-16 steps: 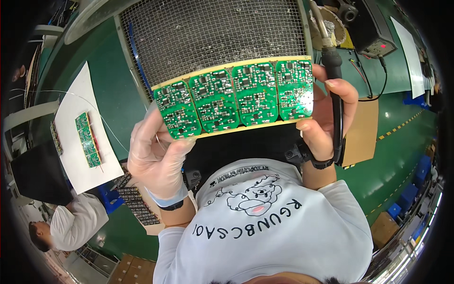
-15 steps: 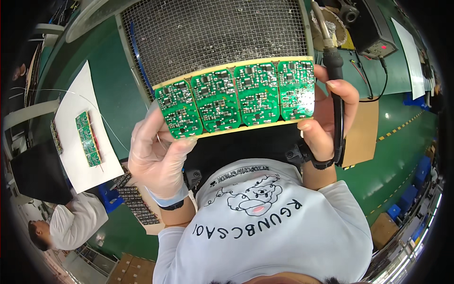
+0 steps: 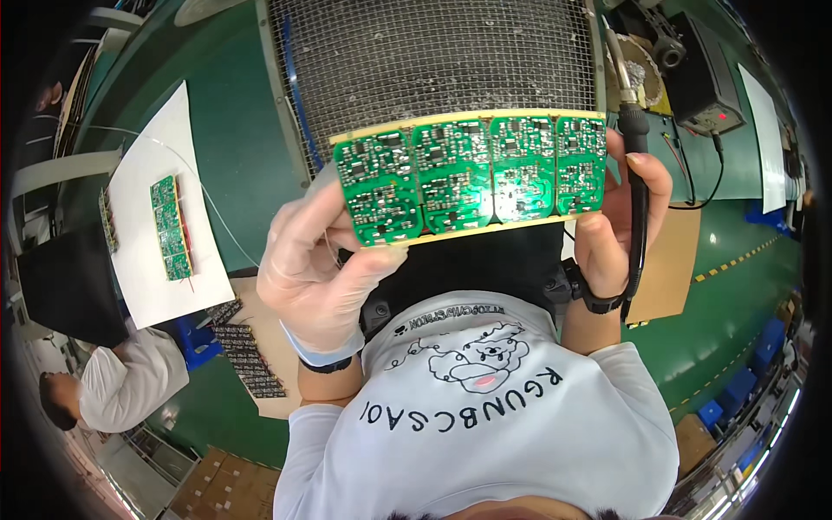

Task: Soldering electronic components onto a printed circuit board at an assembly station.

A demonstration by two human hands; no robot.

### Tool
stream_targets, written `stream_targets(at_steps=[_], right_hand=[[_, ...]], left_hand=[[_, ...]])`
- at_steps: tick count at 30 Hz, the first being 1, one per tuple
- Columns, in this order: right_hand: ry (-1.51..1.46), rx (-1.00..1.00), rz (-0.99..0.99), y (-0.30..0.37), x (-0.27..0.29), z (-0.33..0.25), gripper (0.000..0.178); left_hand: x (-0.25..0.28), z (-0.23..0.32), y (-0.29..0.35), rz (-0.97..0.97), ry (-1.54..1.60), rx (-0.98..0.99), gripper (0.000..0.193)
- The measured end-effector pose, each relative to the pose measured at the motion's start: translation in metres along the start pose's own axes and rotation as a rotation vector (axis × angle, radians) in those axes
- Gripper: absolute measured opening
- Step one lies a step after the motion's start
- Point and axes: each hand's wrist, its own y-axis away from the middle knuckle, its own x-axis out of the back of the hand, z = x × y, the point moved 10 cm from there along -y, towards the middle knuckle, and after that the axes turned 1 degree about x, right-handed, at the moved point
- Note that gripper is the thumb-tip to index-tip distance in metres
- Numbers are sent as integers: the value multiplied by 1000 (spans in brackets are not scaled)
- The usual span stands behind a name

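Observation:
A green circuit board panel of several joined boards with pale edge strips is held up in front of me, its side with small parts facing up. My left hand, in a thin translucent glove, grips its left end between thumb and fingers. A thin wire runs from the left toward this hand; whether the fingers hold it is hidden. My right hand pinches the panel's right end. A black-handled soldering iron also rests in this hand, tip pointing away from me, beside the panel.
Beyond the panel lies a metal mesh tray. A black soldering station stands far right. Another board panel lies on a white sheet at left. More dark boards lie lower left, near a seated person.
The panel and both hands sit further right in the picture, as does the tray behind. The panel has tilted slightly, and the bright glare has shifted from its right end toward the middle.

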Motion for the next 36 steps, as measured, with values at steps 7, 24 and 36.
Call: stream_targets(at_steps=[7,24,36], right_hand=[[-17,8,-16,-1,0,3,66],[4,-3,-9,-1,-9,4,70],[-269,-421,42,-3,-7,8,56]], left_hand=[[-3,6,-1,-71,42,-57,58],[7,12,2,-29,35,-26,55],[3,-6,-5,-197,118,53,60]])
